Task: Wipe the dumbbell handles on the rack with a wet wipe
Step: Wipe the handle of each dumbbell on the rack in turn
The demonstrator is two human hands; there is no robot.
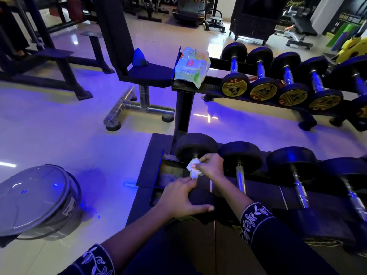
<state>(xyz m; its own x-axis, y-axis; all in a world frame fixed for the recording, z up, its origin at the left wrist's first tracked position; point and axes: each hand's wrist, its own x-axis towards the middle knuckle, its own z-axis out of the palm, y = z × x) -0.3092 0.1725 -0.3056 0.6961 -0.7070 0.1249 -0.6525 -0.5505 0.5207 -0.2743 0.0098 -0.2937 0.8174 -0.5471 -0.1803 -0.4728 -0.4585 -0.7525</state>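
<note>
A black two-tier dumbbell rack (200, 87) stands before me. On its lower tier, the leftmost dumbbell (195, 146) has its handle wrapped in a white wet wipe (193, 167). My right hand (211, 165) grips the wipe around that handle. My left hand (183, 197) rests with spread fingers on the near head of the same dumbbell, which it mostly hides. More dumbbells (241, 175) with chrome handles lie to the right. A wet wipe packet (191, 66) lies on the left end of the upper tier.
Small 2.5 dumbbells (235, 76) fill the upper tier. A lidded metal bin (37, 201) stands on the floor at left. A seat on a chrome T-base (137, 108) sits behind the rack's left end. A black mat (147, 171) lies under the rack.
</note>
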